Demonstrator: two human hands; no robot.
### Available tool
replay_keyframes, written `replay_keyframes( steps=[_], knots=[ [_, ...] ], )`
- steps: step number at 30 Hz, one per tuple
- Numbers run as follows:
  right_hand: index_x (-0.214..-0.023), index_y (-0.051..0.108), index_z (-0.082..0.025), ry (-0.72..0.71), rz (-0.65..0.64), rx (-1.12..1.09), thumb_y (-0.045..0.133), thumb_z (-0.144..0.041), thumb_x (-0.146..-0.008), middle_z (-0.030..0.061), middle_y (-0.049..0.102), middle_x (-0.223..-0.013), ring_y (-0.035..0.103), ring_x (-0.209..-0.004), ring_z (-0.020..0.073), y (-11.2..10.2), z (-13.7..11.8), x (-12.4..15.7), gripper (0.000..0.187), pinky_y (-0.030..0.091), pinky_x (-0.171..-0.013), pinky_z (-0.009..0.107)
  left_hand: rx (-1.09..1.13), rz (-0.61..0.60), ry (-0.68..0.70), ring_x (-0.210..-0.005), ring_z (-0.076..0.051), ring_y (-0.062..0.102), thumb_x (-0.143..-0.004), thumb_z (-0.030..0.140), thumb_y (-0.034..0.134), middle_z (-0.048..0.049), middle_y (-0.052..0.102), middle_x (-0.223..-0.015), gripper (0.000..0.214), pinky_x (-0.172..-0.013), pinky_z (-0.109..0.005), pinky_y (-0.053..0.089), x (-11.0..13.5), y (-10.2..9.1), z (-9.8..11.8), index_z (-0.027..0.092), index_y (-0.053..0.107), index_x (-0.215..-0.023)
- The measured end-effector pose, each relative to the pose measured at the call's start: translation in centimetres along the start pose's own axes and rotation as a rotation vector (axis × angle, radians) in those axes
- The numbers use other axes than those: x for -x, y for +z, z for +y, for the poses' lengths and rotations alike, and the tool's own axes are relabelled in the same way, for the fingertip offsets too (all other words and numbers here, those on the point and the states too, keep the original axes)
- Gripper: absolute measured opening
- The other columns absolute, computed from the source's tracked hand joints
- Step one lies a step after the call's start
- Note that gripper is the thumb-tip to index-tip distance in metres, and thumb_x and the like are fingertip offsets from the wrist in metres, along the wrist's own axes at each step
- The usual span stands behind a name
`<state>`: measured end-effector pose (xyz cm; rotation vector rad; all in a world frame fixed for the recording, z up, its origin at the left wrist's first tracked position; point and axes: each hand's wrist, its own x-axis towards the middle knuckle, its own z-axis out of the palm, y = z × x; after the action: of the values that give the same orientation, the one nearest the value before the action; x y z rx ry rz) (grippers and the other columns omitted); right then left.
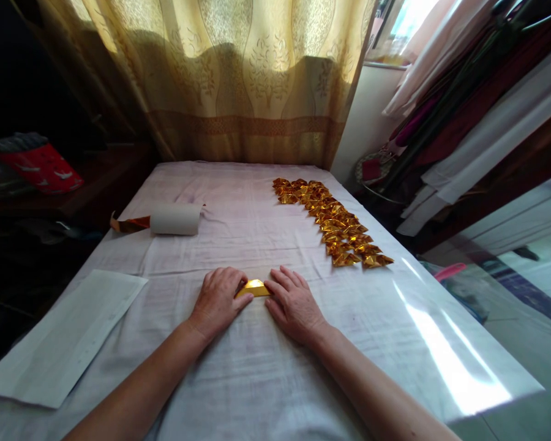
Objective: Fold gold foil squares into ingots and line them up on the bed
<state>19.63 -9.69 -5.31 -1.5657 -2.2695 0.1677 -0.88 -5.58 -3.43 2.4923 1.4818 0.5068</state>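
Head view: left hand (pixel 218 300) pinches folded gold foil (pixel 256 288); right hand (pixel 297 305), its other end.

the foil (pixel 256 288) is gold, the red holder (pixel 43 165) white-patterned, perhaps with birds.

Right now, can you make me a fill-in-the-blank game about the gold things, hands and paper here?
1. The small gold piece has ____ hands touching it.
2. Of the left hand and right hand, the ____ one is nearer the flat pale sheet.
3. The gold cluster lies to the ____ of the small gold piece.

Missing words: two; left; right.
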Motion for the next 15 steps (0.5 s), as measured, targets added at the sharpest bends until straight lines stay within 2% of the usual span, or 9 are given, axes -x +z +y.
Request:
replay_keyframes(
  steps=[5,8,11,15],
  knots=[
    [-0.116,0.065,-0.019,-0.039,0.084,-0.081,0.059,-0.024,-0.087,0.013,0.06,-0.136,0.045,-0.135,0.0311,0.63,0.58,-0.05,0.03,0.037,-0.111,0.051,0.041,-0.003,0.034,-0.1,-0.024,0.06,-0.082,0.024,0.07,-0.0045,0.069,-0.104,0.037,-0.091,-0.041,0.043,-0.32,0.3,-0.25,0.022,0.059,-0.117],
    [-0.103,0.066,-0.018,-0.047,0.148,-0.134,0.06,-0.021,-0.084,0.0132,0.061,-0.134,0.044,-0.135,0.0301,0.85,0.7,-0.04,0.02,0.038,-0.109,0.049,0.023,0.016,0.129,-0.1,-0.023,0.06,-0.086,0.021,0.065,-0.0052,0.068,-0.107,0.034,-0.091,-0.04,0.044,-0.23,0.26,-0.25,0.023,0.06,-0.119],
    [-0.09,0.065,-0.021,-0.048,0.199,-0.153,0.058,-0.017,-0.085,0.0104,0.064,-0.128,0.047,-0.131,0.0274,0.69,0.47,-0.2,0.009,0.039,-0.107,0.046,-0.028,0.085,0.27,-0.093,-0.021,0.059,-0.091,0.017,0.057,-0.0044,0.067,-0.1,0.029,-0.086,-0.037,0.046,0.02,0.3,-0.2,0.025,0.062,-0.118],
    [-0.083,0.063,-0.022,-0.019,0.232,-0.115,0.056,-0.017,-0.087,0.005,0.07,-0.093,0.061,-0.093,0.0209,0.37,-0.08,-0.77,0.01,0.045,-0.085,0.035,-0.084,0.168,0.365,-0.085,-0.017,0.059,-0.096,0.02,0.05,-0.0029,0.065,-0.092,0.021,-0.077,-0.029,0.049,0.52,0.6,-0.18,0.026,0.067,-0.108]
  ],
)
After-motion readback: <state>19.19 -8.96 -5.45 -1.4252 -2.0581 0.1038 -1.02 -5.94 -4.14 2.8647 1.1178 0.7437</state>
